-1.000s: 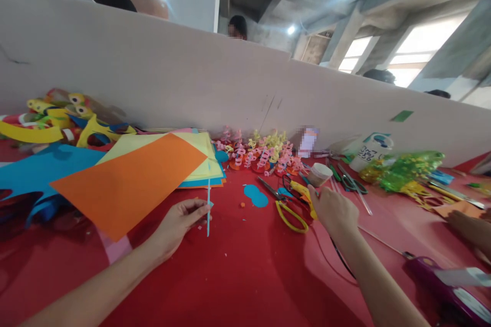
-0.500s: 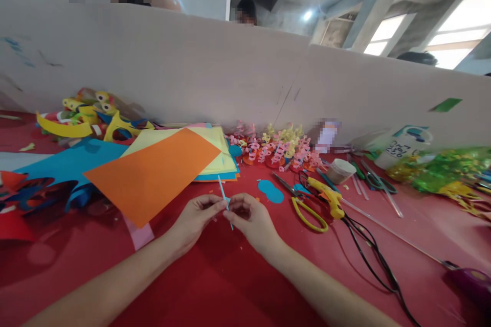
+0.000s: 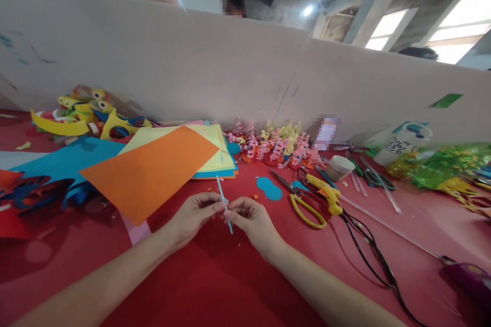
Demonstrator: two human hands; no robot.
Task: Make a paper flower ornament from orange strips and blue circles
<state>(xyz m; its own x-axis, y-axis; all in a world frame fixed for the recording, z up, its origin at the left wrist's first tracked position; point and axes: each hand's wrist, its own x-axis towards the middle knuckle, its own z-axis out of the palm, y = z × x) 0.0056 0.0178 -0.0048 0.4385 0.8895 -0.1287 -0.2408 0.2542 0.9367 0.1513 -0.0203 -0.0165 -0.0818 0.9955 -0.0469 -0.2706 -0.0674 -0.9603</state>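
Over the red tabletop, my left hand (image 3: 200, 214) pinches a thin light-blue strip (image 3: 219, 185), seemingly paper, between thumb and index finger. Right beside it, my right hand (image 3: 251, 218) has its thumb and fingers closed on the same strip. The strip stands tilted, one end above the fingers and the other below. Part of its middle is hidden by the fingertips. Ahead of the hands lie an orange sheet (image 3: 149, 173) on a paper stack and a blue cut-out of joined circles (image 3: 269, 188).
To the right lie yellow-handled scissors (image 3: 307, 209), a yellow glue gun (image 3: 324, 193) with a black cord, a tape roll (image 3: 339, 167) and a purple tool (image 3: 470, 278). Pink and yellow paper curls (image 3: 278, 148) stand before a white partition (image 3: 184, 61). Blue paper scraps (image 3: 76, 158) lie left.
The strip has shifted slightly between my fingers, with more of its lower end showing. Both hands stay pinched together in nearly the same place. The view has moved a little.
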